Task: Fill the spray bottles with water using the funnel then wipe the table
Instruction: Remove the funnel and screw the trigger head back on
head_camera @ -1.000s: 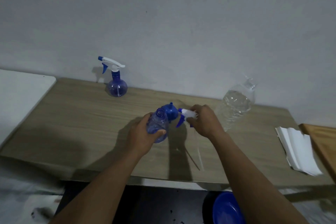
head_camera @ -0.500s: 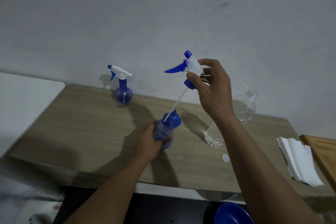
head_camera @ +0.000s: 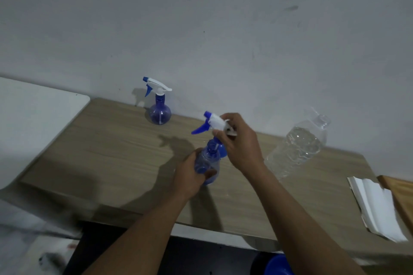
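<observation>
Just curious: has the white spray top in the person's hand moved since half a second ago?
Yes. The spray top in the right hand has come down from wall height toward the neck of the bottle on the table.

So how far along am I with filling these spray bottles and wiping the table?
Early on. Your left hand steadies the near spray bottle while your right hand holds its trigger head just above the neck. The far spray bottle is capped by the wall. Left: using the funnel, pouring from the water bottle, then wiping with the paper towels.
</observation>
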A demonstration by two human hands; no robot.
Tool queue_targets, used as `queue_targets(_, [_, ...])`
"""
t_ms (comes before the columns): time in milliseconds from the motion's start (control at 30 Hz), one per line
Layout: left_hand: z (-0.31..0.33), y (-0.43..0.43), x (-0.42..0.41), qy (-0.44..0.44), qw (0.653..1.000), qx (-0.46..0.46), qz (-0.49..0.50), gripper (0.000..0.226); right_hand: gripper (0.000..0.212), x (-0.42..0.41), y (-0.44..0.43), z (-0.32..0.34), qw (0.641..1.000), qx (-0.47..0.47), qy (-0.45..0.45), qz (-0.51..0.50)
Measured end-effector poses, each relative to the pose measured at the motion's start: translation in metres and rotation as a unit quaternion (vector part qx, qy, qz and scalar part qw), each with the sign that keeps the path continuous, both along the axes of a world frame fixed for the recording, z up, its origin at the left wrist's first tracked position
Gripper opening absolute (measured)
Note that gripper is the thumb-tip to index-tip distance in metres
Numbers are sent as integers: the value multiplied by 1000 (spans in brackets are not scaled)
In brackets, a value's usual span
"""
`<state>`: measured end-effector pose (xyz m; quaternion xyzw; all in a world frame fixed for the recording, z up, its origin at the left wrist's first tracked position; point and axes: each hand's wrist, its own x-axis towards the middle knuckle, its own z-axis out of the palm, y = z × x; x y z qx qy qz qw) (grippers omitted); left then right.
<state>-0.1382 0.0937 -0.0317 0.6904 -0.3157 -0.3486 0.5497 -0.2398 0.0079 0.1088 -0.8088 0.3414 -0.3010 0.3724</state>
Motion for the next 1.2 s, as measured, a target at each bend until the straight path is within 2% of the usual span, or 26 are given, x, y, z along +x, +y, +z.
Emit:
queue_targets(100, [4, 2, -1, 7, 1000, -2, -1, 50, 31, 2, 2, -25, 1000, 7, 26, -3])
queue_targets(267, [5, 2, -3, 4, 1000, 9, 6, 43, 28, 1, -1, -30, 999, -14, 43, -1])
queue_targets(500, [5, 5, -4, 6, 1000, 4, 16, 54, 51, -1, -2, -45, 995, -67, 63, 44])
queue_targets(667, [5, 6, -5, 11, 1000, 1, 14, 52, 45, -1, 0, -49, 992, -100, 65, 38])
queue_targets(800, [3, 6, -5, -8, 1000, 5, 15, 54, 36, -3, 4, -52, 996, -61, 66, 8])
queue_targets(900, [1, 5, -5, -12, 1000, 3, 15, 64, 39, -5, 4, -50, 998, -37, 50, 5])
queue_targets(1000, [-1, 4, -4, -9, 1000, 7, 13, 57, 36, -4, 0, -46, 998, -12, 60, 15])
queue_targets(1200, [-3, 3, -3, 8, 1000, -3, 13, 54, 46, -4, -9, -38, 992, -34, 101, 73])
